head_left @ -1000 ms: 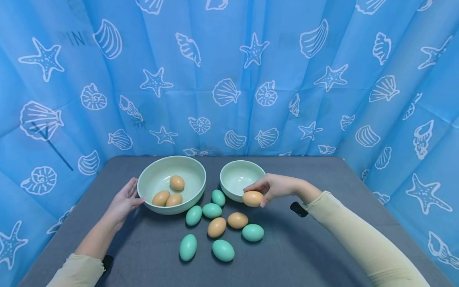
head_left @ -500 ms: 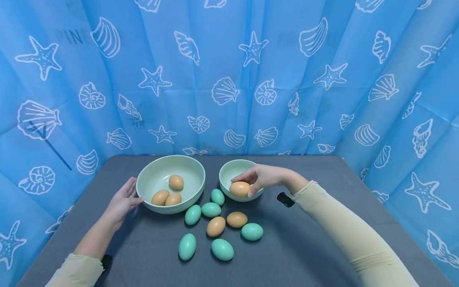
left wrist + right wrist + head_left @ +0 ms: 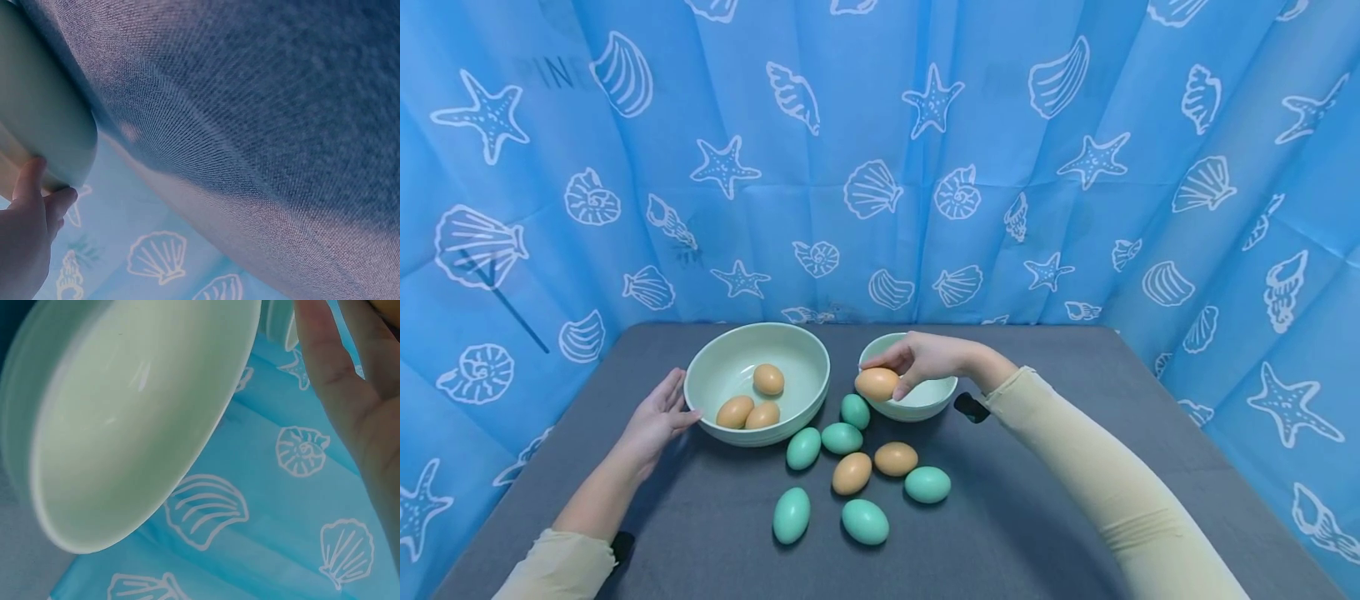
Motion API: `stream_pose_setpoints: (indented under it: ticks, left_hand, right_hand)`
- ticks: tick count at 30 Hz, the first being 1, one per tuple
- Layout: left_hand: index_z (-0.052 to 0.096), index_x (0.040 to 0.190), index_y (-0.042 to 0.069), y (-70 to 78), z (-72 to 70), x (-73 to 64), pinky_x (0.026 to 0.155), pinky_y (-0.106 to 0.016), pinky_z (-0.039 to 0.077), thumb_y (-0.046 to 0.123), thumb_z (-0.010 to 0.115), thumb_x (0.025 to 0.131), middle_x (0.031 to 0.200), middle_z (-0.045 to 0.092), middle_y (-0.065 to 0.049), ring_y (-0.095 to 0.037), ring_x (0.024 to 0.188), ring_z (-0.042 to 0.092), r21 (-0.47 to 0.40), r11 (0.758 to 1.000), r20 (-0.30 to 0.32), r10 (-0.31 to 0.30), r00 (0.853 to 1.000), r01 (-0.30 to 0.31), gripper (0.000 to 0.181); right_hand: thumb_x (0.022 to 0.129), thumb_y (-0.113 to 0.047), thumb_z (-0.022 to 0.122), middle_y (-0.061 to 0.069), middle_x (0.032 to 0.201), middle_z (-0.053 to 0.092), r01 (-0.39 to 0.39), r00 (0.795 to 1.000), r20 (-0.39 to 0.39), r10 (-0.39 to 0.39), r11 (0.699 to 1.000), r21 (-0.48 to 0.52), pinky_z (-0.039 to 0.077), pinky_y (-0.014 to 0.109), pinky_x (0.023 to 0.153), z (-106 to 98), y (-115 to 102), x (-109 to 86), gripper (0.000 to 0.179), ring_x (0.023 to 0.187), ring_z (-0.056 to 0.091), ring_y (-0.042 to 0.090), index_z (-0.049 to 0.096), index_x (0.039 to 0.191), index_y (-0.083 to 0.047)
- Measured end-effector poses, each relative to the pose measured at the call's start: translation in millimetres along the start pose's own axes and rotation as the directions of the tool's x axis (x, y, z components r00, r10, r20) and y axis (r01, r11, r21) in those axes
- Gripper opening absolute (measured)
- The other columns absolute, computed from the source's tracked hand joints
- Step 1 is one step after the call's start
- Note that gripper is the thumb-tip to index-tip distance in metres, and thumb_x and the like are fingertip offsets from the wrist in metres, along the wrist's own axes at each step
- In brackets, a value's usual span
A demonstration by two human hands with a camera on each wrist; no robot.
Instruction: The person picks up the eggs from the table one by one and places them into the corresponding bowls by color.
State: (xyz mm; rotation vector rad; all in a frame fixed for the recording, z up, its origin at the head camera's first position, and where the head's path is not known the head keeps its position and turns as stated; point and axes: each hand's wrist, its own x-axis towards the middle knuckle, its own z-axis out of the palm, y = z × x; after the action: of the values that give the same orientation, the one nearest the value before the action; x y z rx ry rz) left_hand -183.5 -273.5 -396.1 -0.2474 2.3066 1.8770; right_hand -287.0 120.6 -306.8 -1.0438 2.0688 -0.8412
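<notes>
In the head view my right hand (image 3: 927, 358) pinches a brown egg (image 3: 877, 384) between thumb and fingers, above the left part of the small pale green bowl (image 3: 925, 407). In the right wrist view that hand (image 3: 356, 394) is beside the bowl's bare inside (image 3: 137, 425), with a sliver of the egg at the top corner. My left hand (image 3: 658, 421) rests against the left side of the large pale green bowl (image 3: 760, 437), thumb and fingers spread along its outside. Several brown eggs (image 3: 768, 379) lie in this bowl. The left wrist view shows the fingertips right at the bowl wall (image 3: 50, 106).
Several green eggs (image 3: 865, 522) lie loose on the grey table (image 3: 700, 533) before the bowls, one close to the small bowl's left side. Two brown eggs (image 3: 896, 459) lie among them. Behind the table hangs a blue curtain (image 3: 880, 250) printed with shells and starfish.
My right hand has carried the brown egg leftward and slightly up, from the small bowl's front right edge to over its left side. The left hand keeps its place at the large bowl.
</notes>
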Motion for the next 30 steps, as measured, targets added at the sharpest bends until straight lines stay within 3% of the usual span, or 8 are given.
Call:
stream_pose_setpoints:
  ticks: [4, 20, 30]
  left_hand:
    - [-0.017, 0.158, 0.011, -0.4, -0.5, -0.8, 0.12, -0.061, 0.018, 0.002, 0.05, 0.103, 0.166, -0.015, -0.012, -0.037, 0.154, -0.006, -0.001, 1.0, 0.0, 0.01, 1.0, -0.01, 0.087]
    - [-0.016, 0.158, 0.011, -0.2, 1.4, -0.2, 0.12, -0.06, 0.018, 0.001, 0.05, 0.102, 0.167, -0.015, -0.011, -0.037, 0.154, -0.006, -0.009, 1.0, -0.016, 0.005, 1.0, -0.005, 0.087]
    - [-0.015, 0.158, 0.012, 0.8, 1.0, 0.0, 0.121, -0.059, 0.019, 0.002, 0.05, 0.102, 0.167, -0.014, -0.011, -0.036, 0.154, -0.005, -0.008, 1.0, -0.024, -0.015, 1.0, 0.015, 0.087]
  right_hand:
    - [0.091, -0.003, 0.072, 0.017, 0.147, 0.054, 0.042, 0.999, 0.003, -0.042, 0.999, -0.009, 0.052, 0.033, 0.101, -1, -4, 9.2, 0.062, 0.128, 0.058, 0.025, 0.047, 0.147, 0.001]
    - [0.09, 0.002, 0.07, 0.02, 0.142, 0.058, 0.068, 0.997, 0.023, -0.069, 0.996, 0.061, 0.054, 0.033, 0.099, -1, -11, 36.8, 0.064, 0.123, 0.062, 0.025, 0.044, 0.149, 0.003]
    - [0.089, 0.005, 0.07, 0.021, 0.14, 0.058, 0.046, 0.999, 0.01, -0.047, 0.996, 0.081, 0.054, 0.032, 0.098, 1, -16, 55.5, 0.065, 0.12, 0.063, 0.024, 0.044, 0.149, 0.002]
